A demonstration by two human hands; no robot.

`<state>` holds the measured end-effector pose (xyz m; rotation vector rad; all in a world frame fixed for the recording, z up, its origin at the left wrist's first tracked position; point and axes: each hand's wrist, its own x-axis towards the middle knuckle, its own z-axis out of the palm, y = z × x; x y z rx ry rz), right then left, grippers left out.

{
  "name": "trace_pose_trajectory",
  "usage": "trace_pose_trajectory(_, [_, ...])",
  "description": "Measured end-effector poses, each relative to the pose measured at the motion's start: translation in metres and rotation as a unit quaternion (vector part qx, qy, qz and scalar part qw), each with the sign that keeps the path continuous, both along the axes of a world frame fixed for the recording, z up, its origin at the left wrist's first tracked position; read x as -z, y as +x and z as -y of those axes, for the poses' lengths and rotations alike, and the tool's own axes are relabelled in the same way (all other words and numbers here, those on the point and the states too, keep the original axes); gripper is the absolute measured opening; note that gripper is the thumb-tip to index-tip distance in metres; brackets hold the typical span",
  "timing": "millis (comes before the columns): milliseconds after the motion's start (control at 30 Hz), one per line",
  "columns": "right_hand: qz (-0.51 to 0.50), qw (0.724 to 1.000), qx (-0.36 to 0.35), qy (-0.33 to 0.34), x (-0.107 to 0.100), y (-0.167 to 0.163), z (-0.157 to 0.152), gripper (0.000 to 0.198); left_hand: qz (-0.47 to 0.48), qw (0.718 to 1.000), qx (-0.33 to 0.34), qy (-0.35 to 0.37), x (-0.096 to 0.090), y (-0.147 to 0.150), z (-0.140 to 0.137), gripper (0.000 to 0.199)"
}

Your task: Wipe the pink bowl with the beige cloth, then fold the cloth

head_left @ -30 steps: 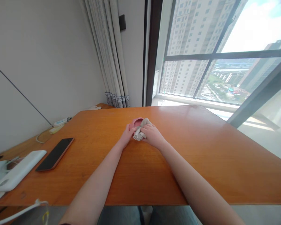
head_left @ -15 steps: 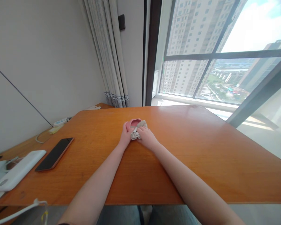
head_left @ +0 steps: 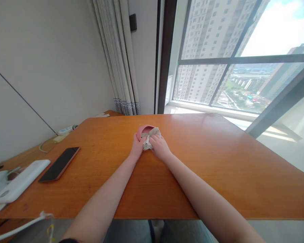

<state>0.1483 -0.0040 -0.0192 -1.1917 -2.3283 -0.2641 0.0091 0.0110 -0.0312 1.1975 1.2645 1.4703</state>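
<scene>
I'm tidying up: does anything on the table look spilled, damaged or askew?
Nothing stands out. The left hand holds the pink item, the right hand a bunched cloth; the phone lies flat on the table. No spill or damage shows, though the cloth hides part of the pink item.

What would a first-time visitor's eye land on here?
Likely the window at upper right, with a high-rise outside. Then the middle of the wooden table, where the left hand holds a pink vessel and the right hand a pale cloth at its opening. A smartphone lies at left.
</scene>
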Motion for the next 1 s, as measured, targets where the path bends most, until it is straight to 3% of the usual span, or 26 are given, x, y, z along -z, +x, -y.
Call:
trace_pose_trajectory(67, [0.010,1.000,-0.016,-0.008,0.000,0.002,-0.005,0.015,-0.057,0.998,-0.004,-0.014,-0.005,-0.010,-0.004,0.027])
trace_pose_trajectory(200, [0.015,0.999,-0.036,-0.010,0.001,0.006,-0.007,0.009,-0.141,0.989,0.034,0.025,-0.014,-0.019,-0.003,0.027])
trace_pose_trajectory(367, [-0.012,1.000,-0.025,-0.014,0.003,0.007,-0.003,0.015,-0.032,0.997,0.025,0.073,-0.004,0.002,0.006,0.057])
trace_pose_trajectory(467, [-0.015,0.999,-0.031,-0.021,0.004,0.005,-0.003,0.018,0.011,0.998,0.005,0.067,0.005,0.010,0.006,0.056])
trace_pose_trajectory(667, [0.008,0.998,-0.052,-0.021,0.003,0.003,-0.008,0.017,-0.064,0.995,-0.024,0.068,-0.004,-0.010,0.001,0.031])
trace_pose_trajectory(800, [0.012,0.998,-0.065,-0.011,0.002,0.006,-0.009,0.019,-0.109,0.986,-0.014,0.125,-0.015,-0.016,0.007,0.051])
trace_pose_trajectory(900, [0.003,0.999,-0.042,0.002,0.003,0.005,-0.005,0.021,-0.016,0.996,-0.023,0.088,-0.014,-0.003,0.012,0.065])
trace_pose_trajectory(1000, [-0.006,1.000,-0.026,-0.005,0.005,-0.001,-0.001,0.025,0.131,0.991,0.017,0.012,-0.005,0.014,0.016,0.055])
